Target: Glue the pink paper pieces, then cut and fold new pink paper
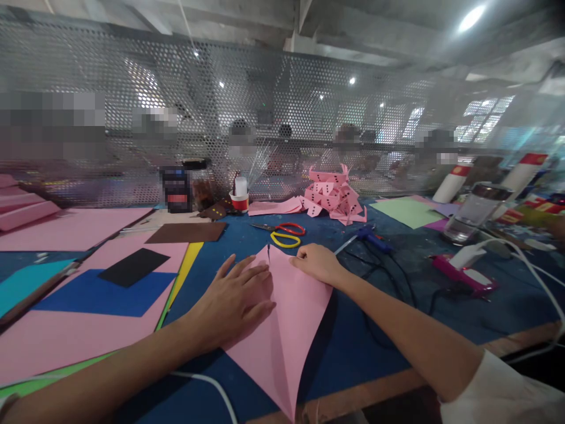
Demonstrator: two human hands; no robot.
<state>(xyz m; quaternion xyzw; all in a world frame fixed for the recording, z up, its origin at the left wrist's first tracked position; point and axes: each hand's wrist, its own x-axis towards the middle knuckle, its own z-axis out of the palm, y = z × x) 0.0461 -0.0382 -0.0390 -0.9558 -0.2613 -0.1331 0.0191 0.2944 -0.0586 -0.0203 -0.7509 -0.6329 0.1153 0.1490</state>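
Note:
A pink paper sheet lies on the blue tabletop in front of me, folded into a pointed shape with its tip hanging over the near edge. A crease runs down its middle, with a small slit at the top. My left hand rests flat on the sheet's left half, fingers spread. At the upper right edge, my right hand pinches the paper between thumb and curled fingers. Just beyond the sheet lie scissors with one red and one yellow handle. A blue glue gun lies to the right of my right hand.
Coloured sheets, including a blue sheet and a brown one, spread across the left. Cut pink strips pile up at the back. On the right are a pink power strip, cables and a clear bottle. A perforated screen stands behind.

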